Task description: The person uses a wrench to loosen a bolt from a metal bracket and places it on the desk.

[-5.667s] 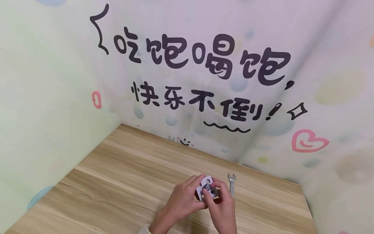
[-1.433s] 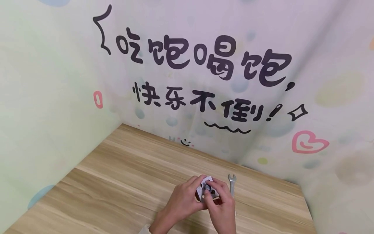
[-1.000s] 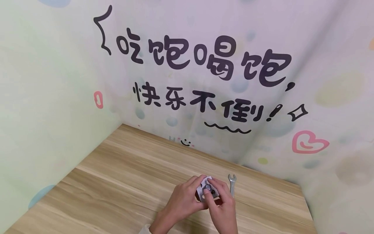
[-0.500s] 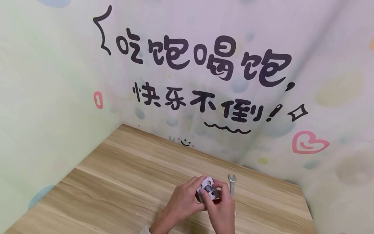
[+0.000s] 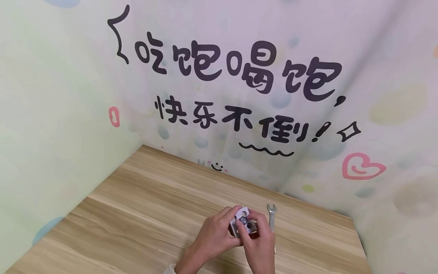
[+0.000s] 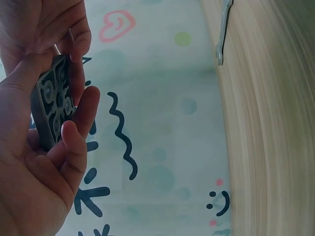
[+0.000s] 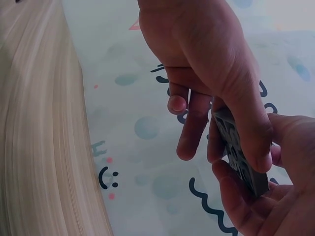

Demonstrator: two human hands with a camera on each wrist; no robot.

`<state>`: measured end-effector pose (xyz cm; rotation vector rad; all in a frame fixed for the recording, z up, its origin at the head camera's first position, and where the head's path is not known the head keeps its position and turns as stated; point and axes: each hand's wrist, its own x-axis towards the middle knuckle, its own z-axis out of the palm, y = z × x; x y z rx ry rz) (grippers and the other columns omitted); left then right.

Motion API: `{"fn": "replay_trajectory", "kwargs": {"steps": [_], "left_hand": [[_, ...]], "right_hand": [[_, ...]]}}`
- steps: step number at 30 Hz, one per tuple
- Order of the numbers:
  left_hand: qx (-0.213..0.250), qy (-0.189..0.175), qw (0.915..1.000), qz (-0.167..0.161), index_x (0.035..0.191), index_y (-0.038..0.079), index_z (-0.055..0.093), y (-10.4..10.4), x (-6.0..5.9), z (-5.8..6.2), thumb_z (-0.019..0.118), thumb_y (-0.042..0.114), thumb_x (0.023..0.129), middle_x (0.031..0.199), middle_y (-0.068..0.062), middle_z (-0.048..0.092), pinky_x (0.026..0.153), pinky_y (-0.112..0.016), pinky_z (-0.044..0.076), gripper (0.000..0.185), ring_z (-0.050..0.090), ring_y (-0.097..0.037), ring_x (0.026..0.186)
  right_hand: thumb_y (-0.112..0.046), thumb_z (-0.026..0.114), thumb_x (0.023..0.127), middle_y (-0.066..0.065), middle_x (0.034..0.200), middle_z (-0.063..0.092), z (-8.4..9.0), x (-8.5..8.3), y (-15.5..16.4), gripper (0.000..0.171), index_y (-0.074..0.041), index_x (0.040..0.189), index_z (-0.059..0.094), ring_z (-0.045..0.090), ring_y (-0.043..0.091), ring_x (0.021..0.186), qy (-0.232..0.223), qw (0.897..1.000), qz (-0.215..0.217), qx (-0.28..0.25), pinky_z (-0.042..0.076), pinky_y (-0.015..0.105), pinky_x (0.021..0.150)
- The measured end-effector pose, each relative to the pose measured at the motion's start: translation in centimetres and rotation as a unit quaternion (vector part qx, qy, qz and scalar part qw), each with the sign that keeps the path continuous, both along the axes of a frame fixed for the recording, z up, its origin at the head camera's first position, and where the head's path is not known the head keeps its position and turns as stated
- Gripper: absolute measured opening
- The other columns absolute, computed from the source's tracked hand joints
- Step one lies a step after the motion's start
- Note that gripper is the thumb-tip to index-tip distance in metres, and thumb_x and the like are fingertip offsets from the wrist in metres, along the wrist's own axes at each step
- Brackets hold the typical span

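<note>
Above a light-brown wood-grain table (image 5: 137,220), the left hand (image 5: 215,232) grips a square, silver-grey metal block (image 6: 54,102) by its edges, and the right hand (image 5: 260,234) pinches the dark, hexagonal bolt head (image 5: 243,220) at its centre between thumb and forefinger. Just beyond the right hand lies a silver open-ended wrench (image 5: 272,217); farther back rises a pale, black-lettered backdrop (image 5: 219,23).

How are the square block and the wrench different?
The block is chunky and squarish, but the wrench is long and thin. The block has round holes in its face, while the wrench has a forked end. The left hand grips the block; the wrench lies on the table. Both look gray and metallic.
</note>
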<state>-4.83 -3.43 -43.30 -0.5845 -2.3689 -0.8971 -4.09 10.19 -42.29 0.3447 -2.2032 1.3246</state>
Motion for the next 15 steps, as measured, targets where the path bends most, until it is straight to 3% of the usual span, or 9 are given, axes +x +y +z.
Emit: {"fn": "replay_trajectory", "kwargs": {"steps": [15], "left_hand": [[0.002, 0.006, 1.0000, -0.003, 0.128, 0.012, 0.060, -0.07, -0.03, 0.09, 0.087, 0.035, 0.064, 0.106, 0.003, 0.067, 0.065, -0.019, 0.050, 0.073, 0.062, -0.006, 0.079]], "right_hand": [[0.004, 0.078, 0.078, 0.007, 0.111, 0.068, 0.34, 0.17, 0.14, 0.027, -0.010, 0.099, 0.068, 0.060, 0.003, 0.077, 0.016, 1.000, 0.023, -0.001, 0.050, 0.020, 0.051]]}}
